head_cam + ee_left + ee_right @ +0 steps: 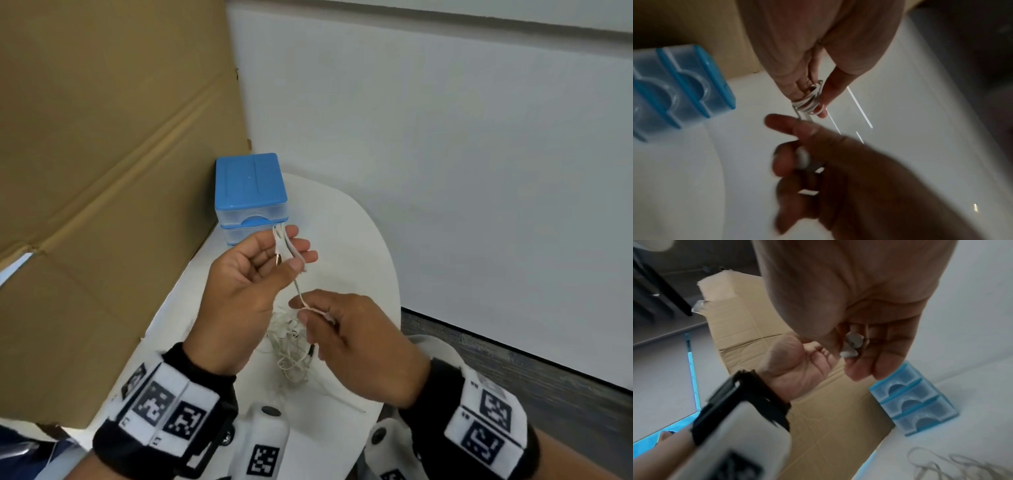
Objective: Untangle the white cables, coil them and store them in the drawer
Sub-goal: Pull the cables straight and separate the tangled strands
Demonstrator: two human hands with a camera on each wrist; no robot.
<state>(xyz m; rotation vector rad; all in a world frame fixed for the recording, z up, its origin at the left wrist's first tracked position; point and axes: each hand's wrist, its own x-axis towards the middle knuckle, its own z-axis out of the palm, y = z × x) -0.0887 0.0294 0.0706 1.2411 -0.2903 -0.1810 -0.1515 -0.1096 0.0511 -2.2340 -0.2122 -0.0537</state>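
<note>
My left hand [289, 255] is held palm up in front of the drawer unit. A white earphone cable [286, 241] is wound round its fingers as a small coil [809, 100], and the thumb presses the coil beside the metal plug [277, 259]. A short strand runs down to my right hand [305, 310], which pinches it and holds the white earbuds [851, 345] in its curled fingers. Below both hands a tangle of white cables [291, 353] lies on the white table [359, 246]. The blue drawer unit [250, 195] stands at the table's far edge with its drawers closed.
A large cardboard box [102, 171] stands against the table's left side, right behind the drawer unit. A white wall [445, 137] lies beyond the table, and grey floor [513, 359] shows past the rounded right edge. More tangled cable [953, 465] lies near the table's front.
</note>
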